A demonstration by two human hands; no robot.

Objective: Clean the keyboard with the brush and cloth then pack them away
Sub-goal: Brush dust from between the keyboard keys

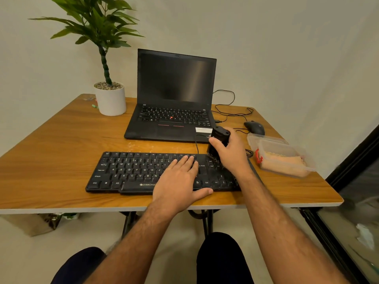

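Keyboard: black, flat on the worktop, long axis running left to right across your front, parallel to the near edge. This is your landmark; all places below are given from it.

Left hand: fingers straight and together, palm down, pressing on the keyboard's right-centre keys, thumb lying along its near edge. It holds nothing; by the look of it, it steadies the board.

Right hand: fingers and thumb curled round the brush, over the keyboard's far-right corner.

Brush: dark and stubby, held upright, bristles down and touching or just above the keys at the right end; exact contact cannot be told.

Relation for the coming move: the brush sits at the keyboard's right end, so nearly the whole length lies to the left of your right hand. Any stroke along the long axis would run leftward, and your left hand lies directly in that path, just beside the brush hand.

Container: clear plastic, just right of the keyboard, nearer your right hand. A pale material shows inside, possibly the cloth; you cannot tell for certain.

Laptop: open, screen dark, just behind the keyboard.

Mouse: behind and right of the keyboard.

Potted plant: behind and left, well apart.
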